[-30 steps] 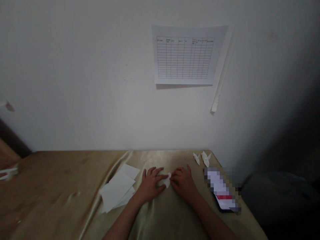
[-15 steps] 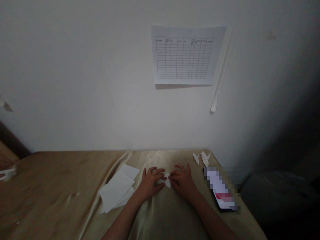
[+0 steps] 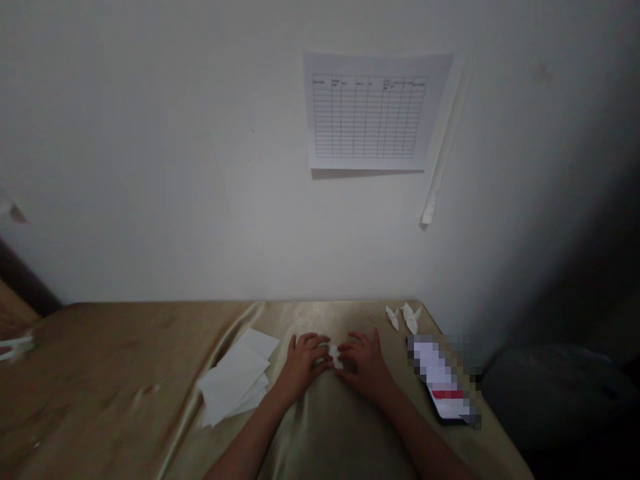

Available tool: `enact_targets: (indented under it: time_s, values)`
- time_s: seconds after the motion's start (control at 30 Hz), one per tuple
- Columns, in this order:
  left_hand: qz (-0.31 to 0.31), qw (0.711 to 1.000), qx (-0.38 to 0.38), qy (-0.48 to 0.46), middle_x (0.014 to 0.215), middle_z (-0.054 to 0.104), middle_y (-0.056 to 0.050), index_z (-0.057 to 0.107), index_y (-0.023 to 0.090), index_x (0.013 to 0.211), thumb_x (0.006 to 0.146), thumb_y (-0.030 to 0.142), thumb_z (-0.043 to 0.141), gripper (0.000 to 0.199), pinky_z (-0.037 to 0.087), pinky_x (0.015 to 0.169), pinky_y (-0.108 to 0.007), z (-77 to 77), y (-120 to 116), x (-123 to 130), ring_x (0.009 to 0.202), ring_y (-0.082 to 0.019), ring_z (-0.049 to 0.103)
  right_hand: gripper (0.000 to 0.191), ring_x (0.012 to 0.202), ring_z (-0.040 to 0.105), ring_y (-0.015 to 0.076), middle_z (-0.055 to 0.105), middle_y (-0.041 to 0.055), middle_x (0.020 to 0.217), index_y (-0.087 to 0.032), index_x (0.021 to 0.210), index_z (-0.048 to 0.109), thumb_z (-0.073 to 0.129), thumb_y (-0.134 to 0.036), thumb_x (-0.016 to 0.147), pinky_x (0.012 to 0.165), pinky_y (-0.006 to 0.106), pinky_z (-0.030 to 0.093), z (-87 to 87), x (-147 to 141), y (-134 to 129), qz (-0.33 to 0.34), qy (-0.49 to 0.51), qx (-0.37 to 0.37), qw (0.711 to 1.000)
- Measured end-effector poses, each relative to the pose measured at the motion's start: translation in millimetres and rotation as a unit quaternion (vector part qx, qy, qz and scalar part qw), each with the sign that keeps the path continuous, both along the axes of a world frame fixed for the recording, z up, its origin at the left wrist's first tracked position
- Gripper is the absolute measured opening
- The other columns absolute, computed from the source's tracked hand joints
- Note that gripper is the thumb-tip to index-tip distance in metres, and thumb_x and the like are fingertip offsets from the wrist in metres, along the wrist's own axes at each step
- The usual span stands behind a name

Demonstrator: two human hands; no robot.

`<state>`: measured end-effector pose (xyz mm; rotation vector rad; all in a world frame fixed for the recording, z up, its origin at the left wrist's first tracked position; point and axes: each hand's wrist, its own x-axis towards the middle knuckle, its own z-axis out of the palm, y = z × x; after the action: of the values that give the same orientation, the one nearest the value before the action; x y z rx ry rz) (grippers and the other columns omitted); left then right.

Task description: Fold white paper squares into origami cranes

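Note:
Between my two hands is a small piece of folded white paper (image 3: 335, 355), partly covered by the fingers. My left hand (image 3: 304, 360) holds its left side, with thumb and fingers bent around the edge. From the right, my right hand (image 3: 367, 363) grips the same paper with thumb and fingertips, its index finger side raised a little. Two folded paper cranes, a smaller one (image 3: 393, 318) and a larger one (image 3: 411, 318), rest beyond my right hand near the table's back corner. Left of my left forearm lies a fanned pile of white paper sheets (image 3: 237, 377).
A phone (image 3: 440, 380) with a lit, blurred screen lies right of my right hand. The table (image 3: 110, 380) has a shiny gold-brown cloth with folds. A printed chart (image 3: 370, 117) hangs on the wall behind. Something dark and rounded (image 3: 555, 387) stands beyond the right edge.
The fingers of both hands have shifted slightly around the folded paper, and less of it shows now. The right thumb sits a little lower. The cranes, sheets and phone stay put.

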<state>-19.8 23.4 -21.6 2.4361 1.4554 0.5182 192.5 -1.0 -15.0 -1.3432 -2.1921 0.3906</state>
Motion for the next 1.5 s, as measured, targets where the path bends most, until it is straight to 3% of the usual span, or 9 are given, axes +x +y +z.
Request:
enact_targets:
  time_s: [0.17, 0.33, 0.47, 0.73, 0.93, 1.17, 1.23, 1.37, 1.5]
  values:
    - [0.001, 1.0, 0.011, -0.003, 0.136, 0.063, 0.002, 0.074, 0.033, 0.095, 0.086, 0.044, 0.07, 0.015, 0.014, 0.117, -0.061, -0.1, 2.1, 0.6, 0.132, -0.027, 0.045, 0.006, 0.137, 0.043, 0.027, 0.07, -0.0009, 0.122, -0.029, 0.089, 0.072, 0.07, -0.03, 0.084, 0.116, 0.064, -0.009, -4.6, 0.0, 2.1, 0.002, 0.014, -0.015, 1.0]
    - [-0.003, 1.0, 0.015, 0.0, 0.137, 0.063, 0.002, 0.075, 0.037, 0.098, 0.08, 0.047, 0.075, 0.021, 0.016, 0.115, -0.06, 1.1, 3.4, -3.0, 0.133, -0.03, 0.043, 0.007, 0.138, 0.042, 0.0258, 0.069, 0.0005, 0.124, -0.027, 0.088, 0.07, 0.064, -0.023, 0.086, 0.117, 0.063, -0.004, -6.7, 2.1, 3.8, 0.004, 0.034, -0.041, 0.999]
    - [0.007, 1.0, 0.026, -0.002, 0.136, 0.064, 0.003, 0.076, 0.036, 0.093, 0.085, 0.039, 0.072, 0.009, 0.018, 0.115, -0.058, 3.6, 1.9, -2.6, 0.132, -0.028, 0.045, 0.012, 0.138, 0.04, 0.0249, 0.07, -0.0002, 0.122, -0.027, 0.087, 0.07, 0.062, -0.019, 0.086, 0.117, 0.06, 0.002, -6.8, 3.8, 4.9, 0.007, 0.034, -0.045, 0.998]
    - [0.025, 0.999, 0.023, -0.028, 0.138, 0.062, 0.001, 0.075, 0.033, 0.09, 0.087, 0.039, 0.069, 0.009, 0.02, 0.116, -0.058, 4.3, -1.5, -0.1, 0.131, -0.027, 0.046, 0.004, 0.128, 0.045, 0.0241, 0.066, 0.001, 0.12, -0.027, 0.086, 0.072, 0.068, -0.026, 0.085, 0.115, 0.051, 0.018, -7.7, 6.4, 7.2, -0.027, 0.004, -0.005, 1.0]
    - [0.059, 0.998, 0.002, -0.03, 0.14, 0.059, 0.0, 0.075, 0.032, 0.089, 0.085, 0.038, 0.07, 0.009, 0.021, 0.115, -0.063, 8.1, -3.6, 3.8, 0.132, -0.029, 0.046, 0.006, 0.114, 0.05, 0.0239, 0.063, 0.0039, 0.113, -0.027, 0.089, 0.07, 0.07, -0.031, 0.085, 0.104, 0.041, 0.034, -11.3, 2.9, 6.0, -0.068, -0.014, 0.022, 0.997]
    - [0.087, 0.995, 0.012, -0.055, 0.141, 0.059, 0.002, 0.074, 0.029, 0.079, 0.08, 0.035, 0.074, 0.006, 0.027, 0.115, -0.056, 0.8, 1.4, 6.0, 0.13, -0.029, 0.048, 0.007, 0.114, 0.05, 0.0247, 0.062, 0.0033, 0.112, -0.027, 0.093, 0.067, 0.064, -0.033, 0.09, 0.108, 0.046, 0.03, -14.5, -0.2, 6.2, -0.073, -0.034, 0.022, 0.996]
    - [0.092, 0.994, 0.011, -0.06, 0.141, 0.058, 0.003, 0.075, 0.031, 0.083, 0.078, 0.034, 0.075, 0.006, 0.029, 0.115, -0.053, 0.0, 2.5, 5.8, 0.13, -0.028, 0.048, 0.008, 0.114, 0.05, 0.025, 0.062, 0.0038, 0.113, -0.027, 0.094, 0.067, 0.064, -0.033, 0.091, 0.108, 0.047, 0.03, -15.5, -1.1, 7.4, -0.072, -0.04, 0.022, 0.996]
    - [0.085, 0.995, 0.007, -0.058, 0.143, 0.056, 0.005, 0.074, 0.039, 0.102, 0.076, 0.032, 0.077, 0.027, 0.028, 0.115, -0.053, -0.1, 3.0, 5.1, 0.132, -0.028, 0.047, 0.008, 0.115, 0.05, 0.0258, 0.062, 0.0049, 0.113, -0.026, 0.093, 0.067, 0.063, -0.033, 0.091, 0.109, 0.049, 0.029, -16.3, -3.4, 8.8, -0.079, -0.051, 0.019, 0.995]
    - [0.075, 0.996, 0.002, -0.039, 0.146, 0.053, 0.006, 0.075, 0.043, 0.101, 0.078, 0.035, 0.075, 0.024, 0.026, 0.115, -0.055, -0.6, 2.5, 4.5, 0.134, -0.03, 0.045, 0.015, 0.117, 0.049, 0.0261, 0.061, 0.0054, 0.115, -0.03, 0.105, 0.067, 0.063, -0.033, 0.091, 0.11, 0.05, 0.028, -15.1, -4.7, 7.3, -0.083, -0.031, 0.019, 0.996]
